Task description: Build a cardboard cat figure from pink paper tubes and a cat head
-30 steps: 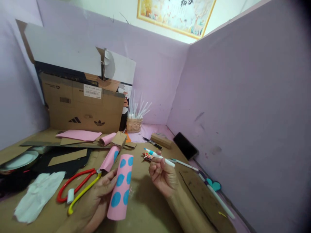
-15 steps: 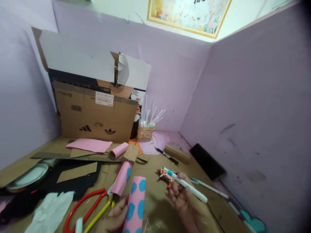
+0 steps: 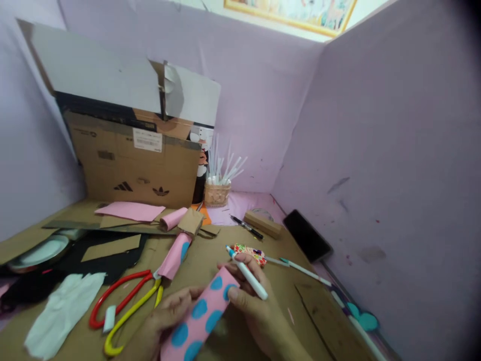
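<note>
My left hand is wrapped round a pink paper tube with blue dots, which lies tilted with its far end up to the right. My right hand presses on that far end and grips a white marker with a blue band, its tip pointing up and left. Both hands are low over the brown cardboard work surface.
Red and yellow scissors, a white tissue and a second pink dotted roll lie to the left. Farther back stand a cardboard box and a small basket of white sticks. A black phone, pens and a patterned packet lie to the right.
The pink tube has tipped from upright to slanted and my right hand has come down onto its far end with the marker. The view shifted slightly.
</note>
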The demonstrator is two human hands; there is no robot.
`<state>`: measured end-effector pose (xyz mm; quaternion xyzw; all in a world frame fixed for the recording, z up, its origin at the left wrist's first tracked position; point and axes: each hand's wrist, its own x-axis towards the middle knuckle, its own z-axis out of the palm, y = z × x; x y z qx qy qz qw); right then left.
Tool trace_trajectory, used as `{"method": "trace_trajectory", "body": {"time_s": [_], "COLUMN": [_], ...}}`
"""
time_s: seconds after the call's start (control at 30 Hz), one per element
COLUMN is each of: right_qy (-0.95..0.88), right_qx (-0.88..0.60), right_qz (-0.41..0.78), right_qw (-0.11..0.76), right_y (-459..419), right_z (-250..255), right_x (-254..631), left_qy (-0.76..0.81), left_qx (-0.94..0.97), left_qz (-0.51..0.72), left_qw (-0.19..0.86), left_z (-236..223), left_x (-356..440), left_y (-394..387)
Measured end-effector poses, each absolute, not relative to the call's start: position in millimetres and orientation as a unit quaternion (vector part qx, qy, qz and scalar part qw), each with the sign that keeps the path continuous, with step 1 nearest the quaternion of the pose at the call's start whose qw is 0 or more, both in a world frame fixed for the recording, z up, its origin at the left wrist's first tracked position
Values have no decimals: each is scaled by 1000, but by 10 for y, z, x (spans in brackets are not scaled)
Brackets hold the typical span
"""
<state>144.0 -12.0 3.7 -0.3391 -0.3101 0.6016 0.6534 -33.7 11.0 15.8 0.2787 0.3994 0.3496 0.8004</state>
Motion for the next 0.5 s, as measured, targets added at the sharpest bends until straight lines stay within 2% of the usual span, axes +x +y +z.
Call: {"method": "trace_trajectory", "body": {"time_s": [0.13, 0.27, 0.4, 0.5], "right_qy": [-253, -229, -266, -333], "right_qx": [-341, -352, -365, -362], "right_qz": [525, 501, 507, 571], "right_qw": [738, 757, 734, 658], "right_y": [-28, 7, -45, -15], "right_z": [-1, -45, -110, -169], "right_x": [1444, 1384, 1401, 1581], "left_qy": [401, 425, 440, 424], "left_qx": [339, 405, 420, 380], "left_qz": [421, 453, 458, 513], "left_qw": [740, 671, 648, 643], "left_z": [175, 34, 64, 205], "left_x": [-400, -407, -447, -576], "left_y": [100, 137, 127, 184]}}
